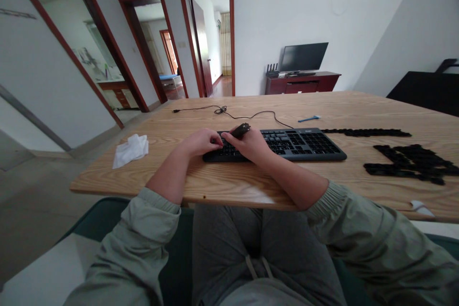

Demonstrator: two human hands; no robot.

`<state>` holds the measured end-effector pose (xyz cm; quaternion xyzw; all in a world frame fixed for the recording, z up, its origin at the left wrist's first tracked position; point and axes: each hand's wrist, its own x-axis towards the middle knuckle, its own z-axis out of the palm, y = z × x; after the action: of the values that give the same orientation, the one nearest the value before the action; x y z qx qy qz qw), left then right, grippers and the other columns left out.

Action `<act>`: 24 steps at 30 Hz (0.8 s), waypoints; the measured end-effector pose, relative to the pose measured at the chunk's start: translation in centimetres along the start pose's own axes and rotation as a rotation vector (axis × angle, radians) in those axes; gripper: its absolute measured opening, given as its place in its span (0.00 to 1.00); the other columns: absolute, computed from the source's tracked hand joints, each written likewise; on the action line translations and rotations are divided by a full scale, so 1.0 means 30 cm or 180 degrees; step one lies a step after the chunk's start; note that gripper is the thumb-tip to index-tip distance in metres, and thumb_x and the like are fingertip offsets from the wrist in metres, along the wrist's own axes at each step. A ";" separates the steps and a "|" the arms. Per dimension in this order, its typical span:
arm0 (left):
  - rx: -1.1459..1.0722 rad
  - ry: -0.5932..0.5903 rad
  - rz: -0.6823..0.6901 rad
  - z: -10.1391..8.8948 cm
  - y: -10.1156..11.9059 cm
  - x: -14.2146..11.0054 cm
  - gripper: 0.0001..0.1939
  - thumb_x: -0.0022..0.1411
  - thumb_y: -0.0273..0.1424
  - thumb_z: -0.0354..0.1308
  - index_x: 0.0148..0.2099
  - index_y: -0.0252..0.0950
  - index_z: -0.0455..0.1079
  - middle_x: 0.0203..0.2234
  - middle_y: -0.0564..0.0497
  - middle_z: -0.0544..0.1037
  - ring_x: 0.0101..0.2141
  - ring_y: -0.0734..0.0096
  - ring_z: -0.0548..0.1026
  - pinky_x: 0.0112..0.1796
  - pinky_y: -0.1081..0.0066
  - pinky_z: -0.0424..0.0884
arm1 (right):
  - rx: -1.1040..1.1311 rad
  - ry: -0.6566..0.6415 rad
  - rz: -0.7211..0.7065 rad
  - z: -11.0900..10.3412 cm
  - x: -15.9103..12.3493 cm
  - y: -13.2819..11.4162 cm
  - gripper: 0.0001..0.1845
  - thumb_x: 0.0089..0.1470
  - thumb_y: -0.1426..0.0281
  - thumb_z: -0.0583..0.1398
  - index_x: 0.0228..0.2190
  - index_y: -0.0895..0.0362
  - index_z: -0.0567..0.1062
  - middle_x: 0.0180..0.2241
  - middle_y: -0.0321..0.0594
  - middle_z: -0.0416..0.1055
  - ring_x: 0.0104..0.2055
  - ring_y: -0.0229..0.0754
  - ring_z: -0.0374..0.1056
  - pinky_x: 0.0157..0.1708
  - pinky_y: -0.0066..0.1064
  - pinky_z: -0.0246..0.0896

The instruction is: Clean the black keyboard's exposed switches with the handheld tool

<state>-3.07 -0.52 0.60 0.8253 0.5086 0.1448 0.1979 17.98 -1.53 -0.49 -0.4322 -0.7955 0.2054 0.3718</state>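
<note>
Black keyboard [301,146] sits under both hands on the wooden table [143,177]. My right hand [249,146] grips a small dark object [241,130] above the keyboard; my left hand [201,142] rests lightly curled on it, holding nothing visible. Loose black keys [409,162] lie off to the right.

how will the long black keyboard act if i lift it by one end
The long flat black plastic keyboard will probably stay stiff, looking like one solid slab. Held by one end, it may swing down. The thin black cable at its far edge could tug or drag.
</note>
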 end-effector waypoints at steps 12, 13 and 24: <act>-0.0117 0.0088 0.0068 -0.013 -0.015 -0.004 0.13 0.57 0.36 0.60 0.41 0.35 0.80 0.35 0.48 0.82 0.35 0.68 0.77 0.36 0.71 0.72 | -0.0051 0.0038 0.0361 -0.011 0.019 0.028 0.22 0.60 0.54 0.58 0.27 0.58 0.78 0.25 0.42 0.75 0.28 0.40 0.70 0.30 0.29 0.58; -0.0103 0.0069 0.0104 -0.012 -0.020 -0.003 0.13 0.57 0.36 0.60 0.41 0.35 0.80 0.35 0.48 0.82 0.35 0.68 0.77 0.36 0.71 0.72 | 0.0017 0.0035 0.0290 -0.009 0.015 0.028 0.20 0.60 0.55 0.58 0.29 0.57 0.79 0.25 0.41 0.76 0.29 0.40 0.70 0.31 0.29 0.58; 0.0166 -0.0048 0.0110 0.003 0.031 0.004 0.09 0.57 0.32 0.60 0.38 0.36 0.80 0.34 0.49 0.81 0.35 0.69 0.76 0.38 0.72 0.69 | 0.0289 -0.0094 0.0093 -0.043 -0.006 0.047 0.12 0.58 0.61 0.60 0.33 0.57 0.78 0.29 0.40 0.76 0.30 0.38 0.69 0.32 0.29 0.60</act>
<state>-2.26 -0.80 0.97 0.8400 0.4963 0.1286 0.1777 19.79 -0.90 -0.65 -0.4234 -0.7843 0.2531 0.3762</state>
